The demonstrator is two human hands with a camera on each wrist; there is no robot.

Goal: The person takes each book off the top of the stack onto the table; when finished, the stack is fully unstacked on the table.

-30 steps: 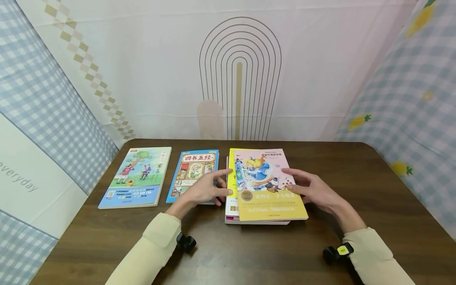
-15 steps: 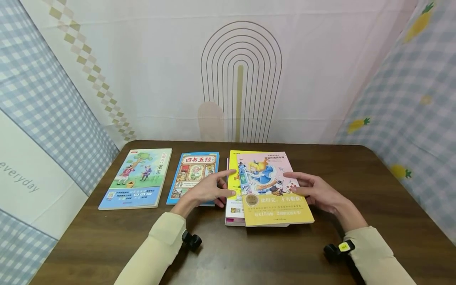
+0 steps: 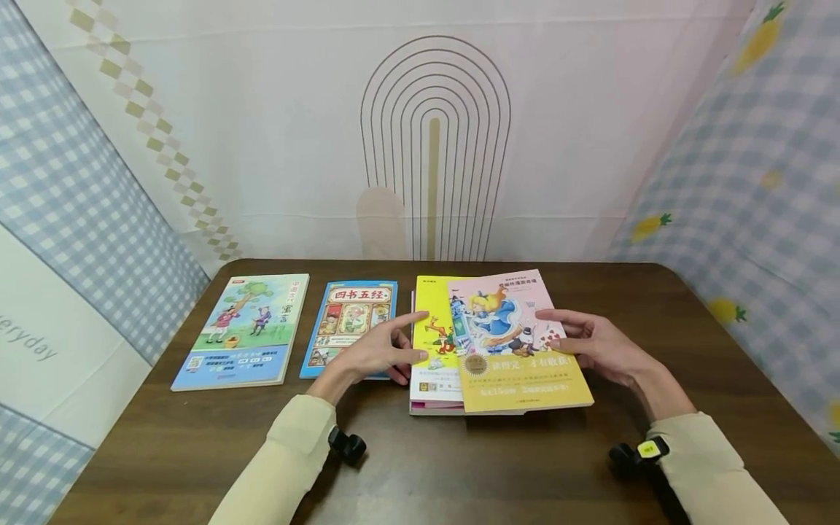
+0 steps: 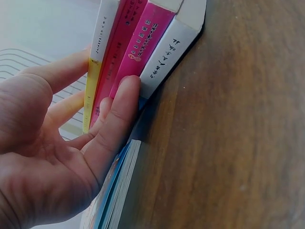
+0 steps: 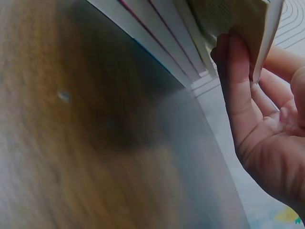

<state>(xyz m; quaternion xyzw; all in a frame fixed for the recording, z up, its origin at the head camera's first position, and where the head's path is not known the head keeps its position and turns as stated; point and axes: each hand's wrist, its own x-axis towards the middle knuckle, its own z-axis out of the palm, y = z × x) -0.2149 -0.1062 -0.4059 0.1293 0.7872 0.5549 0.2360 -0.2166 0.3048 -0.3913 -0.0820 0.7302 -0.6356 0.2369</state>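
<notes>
My right hand [image 3: 607, 350] grips the right edge of a pink and yellow storybook [image 3: 518, 379], thumb on its cover and fingers underneath. In the right wrist view that storybook [image 5: 259, 45] is tilted away from the books below. Beneath it lies a stack topped by a yellow picture book [image 3: 429, 292], partly covered. My left hand [image 3: 377, 350] rests its fingertips against the stack's left side. In the left wrist view its fingers [image 4: 121, 102] lie along the spines, among them a thick pink book [image 4: 143, 43] and a thick white one [image 4: 167, 57] at the bottom.
Left of the stack lies a blue-bordered book [image 3: 354, 310], partly under my left hand. Farther left is a green and blue book [image 3: 246, 328]. All lie on a dark wooden table [image 3: 420, 474] with a white patterned cloth [image 3: 295, 146] behind it.
My right hand has drawn the pink and yellow storybook to the right and turned it slightly, showing more of the yellow book's cover. My left hand stays at the stack's left edge.
</notes>
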